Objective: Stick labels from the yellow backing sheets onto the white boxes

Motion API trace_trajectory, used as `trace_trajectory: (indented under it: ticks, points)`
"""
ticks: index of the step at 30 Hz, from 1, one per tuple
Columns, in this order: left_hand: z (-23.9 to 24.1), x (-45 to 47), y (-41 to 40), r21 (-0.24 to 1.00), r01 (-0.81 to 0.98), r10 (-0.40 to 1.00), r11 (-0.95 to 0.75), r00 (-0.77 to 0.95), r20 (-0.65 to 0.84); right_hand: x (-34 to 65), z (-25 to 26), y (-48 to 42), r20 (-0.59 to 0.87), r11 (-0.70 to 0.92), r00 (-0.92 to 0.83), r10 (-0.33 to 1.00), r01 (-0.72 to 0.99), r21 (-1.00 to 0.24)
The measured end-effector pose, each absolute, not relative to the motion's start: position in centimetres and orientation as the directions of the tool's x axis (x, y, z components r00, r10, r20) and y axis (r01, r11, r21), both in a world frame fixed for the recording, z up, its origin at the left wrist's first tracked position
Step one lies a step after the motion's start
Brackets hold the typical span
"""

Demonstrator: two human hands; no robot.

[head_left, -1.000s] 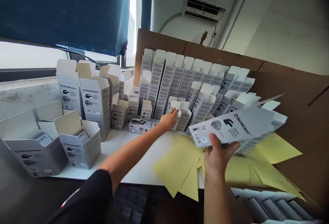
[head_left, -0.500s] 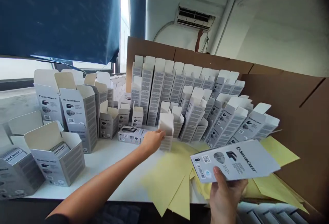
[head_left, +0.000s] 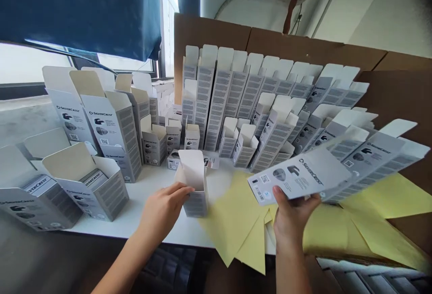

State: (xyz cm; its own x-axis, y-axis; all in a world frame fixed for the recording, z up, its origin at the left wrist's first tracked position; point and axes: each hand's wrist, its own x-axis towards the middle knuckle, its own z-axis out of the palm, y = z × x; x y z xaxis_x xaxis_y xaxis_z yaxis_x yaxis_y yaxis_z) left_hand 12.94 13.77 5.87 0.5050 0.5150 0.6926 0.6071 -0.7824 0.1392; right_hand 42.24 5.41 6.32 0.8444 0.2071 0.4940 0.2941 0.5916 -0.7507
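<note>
My left hand (head_left: 162, 208) grips a small open grey-and-white carton (head_left: 194, 188) standing upright on the white table (head_left: 151, 222), its top flap raised. My right hand (head_left: 292, 215) holds a flattened grey carton blank (head_left: 299, 179) printed with a logo, tilted above yellow paper sheets (head_left: 236, 222). Behind both hands, rows of upright folded cartons (head_left: 236, 91) lean against a brown cardboard wall (head_left: 209, 31).
Larger open cartons (head_left: 84, 186) stand and lie at the left. Small open cartons (head_left: 153, 139) sit mid-table. More flat blanks (head_left: 371, 154) fan out at the right over yellow sheets (head_left: 388, 222). A blue curtain (head_left: 84, 6) hangs over the window.
My left hand has pulled the small carton out of the rows and toward the table's front edge. My right hand has kept the flat blank and lifted it slightly.
</note>
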Motion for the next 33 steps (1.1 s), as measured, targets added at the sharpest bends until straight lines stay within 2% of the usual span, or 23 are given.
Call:
trace_trajectory:
  ticks: [4, 7, 10, 12, 15, 17, 19, 23, 27, 30, 33]
  points:
    - [3.6, 13.8, 14.3, 0.179, 0.473, 0.401, -0.862, 0.422, 0.814, 43.4, 7.5, 8.8, 0.546, 0.587, 0.810, 0.214, 0.340, -0.735]
    - [0.5, 14.4, 14.1, 0.215, 0.363, 0.318, -0.907, 0.254, 0.913, 44.0, 8.5, 11.0, 0.583, 0.571, 0.777, 0.239, 0.373, -0.731]
    - [-2.4, 14.9, 13.9, 0.336, 0.291, 0.376, -0.896, 0.094, 0.922, 44.4, 9.0, 13.3, 0.595, 0.539, 0.756, 0.272, 0.393, -0.745]
    - [-3.6, 15.2, 14.0, 0.479, 0.218, 0.510, -0.850, 0.115, 0.852, 44.5, 9.2, 14.9, 0.611, 0.528, 0.734, 0.296, 0.407, -0.745]
    - [-4.1, 15.5, 14.5, 0.718, 0.143, 0.719, -0.681, 0.314, 0.620, 44.4, 9.5, 17.0, 0.637, 0.521, 0.696, 0.330, 0.428, -0.738]
    - [-4.1, 15.6, 14.9, 0.844, 0.150, 0.803, -0.515, 0.429, 0.414, 44.3, 9.6, 18.2, 0.653, 0.510, 0.682, 0.330, 0.453, -0.731]
    - [-4.0, 15.8, 15.3, 0.914, 0.165, 0.834, -0.371, 0.493, 0.250, 44.3, 9.8, 19.5, 0.670, 0.491, 0.672, 0.316, 0.488, -0.722]
    - [-3.7, 16.1, 15.6, 0.946, 0.183, 0.840, -0.266, 0.525, 0.134, 44.6, 10.4, 23.0, 0.729, 0.436, 0.623, 0.284, 0.593, -0.677]
    - [-3.5, 16.2, 15.7, 0.929, 0.215, 0.830, -0.300, 0.539, 0.143, 45.0, 11.3, 26.8, 0.756, 0.211, 0.600, 0.261, 0.729, -0.651]
    - [-3.2, 16.2, 15.7, 0.926, 0.211, 0.829, -0.313, 0.537, 0.158, 45.0, 11.9, 29.0, 0.734, 0.053, 0.611, 0.297, 0.757, -0.651]
    - [-2.7, 16.2, 15.5, 0.925, 0.218, 0.833, -0.310, 0.531, 0.155, 44.9, 12.4, 30.3, 0.715, -0.038, 0.628, 0.307, 0.759, -0.650]
